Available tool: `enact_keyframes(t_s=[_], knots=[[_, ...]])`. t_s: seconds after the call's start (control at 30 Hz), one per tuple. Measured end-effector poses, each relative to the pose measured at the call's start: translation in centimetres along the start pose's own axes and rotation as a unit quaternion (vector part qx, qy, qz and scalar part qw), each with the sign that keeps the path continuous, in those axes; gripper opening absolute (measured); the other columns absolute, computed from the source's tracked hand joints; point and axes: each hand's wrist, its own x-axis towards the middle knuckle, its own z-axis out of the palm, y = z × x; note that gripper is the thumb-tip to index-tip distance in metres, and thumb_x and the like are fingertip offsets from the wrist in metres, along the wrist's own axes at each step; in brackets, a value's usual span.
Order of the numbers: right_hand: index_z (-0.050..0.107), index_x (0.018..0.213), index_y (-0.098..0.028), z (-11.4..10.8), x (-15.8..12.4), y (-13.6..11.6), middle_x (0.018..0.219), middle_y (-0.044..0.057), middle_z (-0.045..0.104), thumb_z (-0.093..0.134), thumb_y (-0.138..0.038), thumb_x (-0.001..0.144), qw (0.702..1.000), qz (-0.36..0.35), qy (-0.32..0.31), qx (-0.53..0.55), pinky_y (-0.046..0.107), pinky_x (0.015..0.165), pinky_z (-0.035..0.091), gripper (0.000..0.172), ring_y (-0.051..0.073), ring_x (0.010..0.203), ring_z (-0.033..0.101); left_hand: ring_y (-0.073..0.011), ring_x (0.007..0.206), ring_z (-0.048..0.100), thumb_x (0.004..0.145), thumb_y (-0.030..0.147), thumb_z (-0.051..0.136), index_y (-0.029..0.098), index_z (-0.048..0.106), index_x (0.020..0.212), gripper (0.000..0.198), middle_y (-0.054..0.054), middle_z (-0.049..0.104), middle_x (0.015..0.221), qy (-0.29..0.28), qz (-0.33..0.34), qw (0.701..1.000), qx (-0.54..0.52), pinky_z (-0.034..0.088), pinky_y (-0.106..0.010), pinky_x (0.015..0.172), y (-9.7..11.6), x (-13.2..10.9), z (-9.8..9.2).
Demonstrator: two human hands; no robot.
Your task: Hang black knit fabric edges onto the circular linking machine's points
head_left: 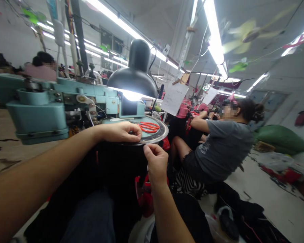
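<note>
And here are the bare left hand (123,131) and the bare right hand (157,158), close together at the near edge of a round, teal-topped table with a grey metal rim (164,132), the right just lower and nearer the wearer; the right thumb and forefinger are pinched together on a thin dark strip (142,144), which sits in the narrow gap between the two sets of fingertips, while the left fingers curl inward, thumb against forefinger, though whether they grip the strip too I cannot tell! Just beyond the left fingertips, look, a pair of scissors with orange-red looped handles (149,127) lies flat on the tabletop; above and beyond the fingers hangs a black, dome-shaped lamp (133,79), its bulb lit, and off to the left of them stands a pale teal metal machine (38,118). Below the left fingers it's all deep black, the detail lost in shadow; beyond the lamp's right side, a white paper sheet (174,98), and well to the right of the fingers, a seated co-worker in a grey T-shirt (228,145)
</note>
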Motion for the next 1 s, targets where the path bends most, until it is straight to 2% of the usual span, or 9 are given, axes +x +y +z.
enact_keyframes(t_s=[0.17,0.47,1.0], knots=[[0.073,0.074,-0.014,-0.07,-0.25,-0.47,0.063,0.0,0.066,0.074,-0.036,0.074,1.0,-0.012,-0.001,-0.024,0.027,0.06,0.047,0.022,0.013,0.058,0.054,-0.0149,0.082,0.054,0.092,0.048,0.056,0.015,0.062,0.087,0.034,-0.001,0.059,0.087,-0.001,-0.002,1.0,-0.006,0.044,-0.021,0.075,-0.13,0.0,-0.01],[0.073,0.076,-0.014,-0.01,-0.13,-0.37,0.064,0.0,0.065,0.073,-0.036,0.076,0.999,-0.023,0.013,-0.042,0.027,0.062,0.047,0.022,0.013,0.06,0.054,-0.0153,0.081,0.054,0.09,0.05,0.057,0.017,0.062,0.085,0.034,-0.001,0.06,0.086,0.011,-0.014,1.0,0.001,0.044,-0.021,0.074,-0.18,0.02,0.09],[0.07,0.071,-0.015,-0.07,-0.4,-0.49,0.059,-0.002,0.059,0.07,-0.036,0.076,0.998,-0.031,0.02,-0.052,0.025,0.055,0.042,0.021,0.011,0.056,0.048,-0.0166,0.085,0.057,0.086,0.041,0.058,0.017,0.061,0.081,0.025,-0.002,0.063,0.09,0.017,0.0,1.0,0.0,0.045,-0.022,0.08,0.5,0.17,0.07]])
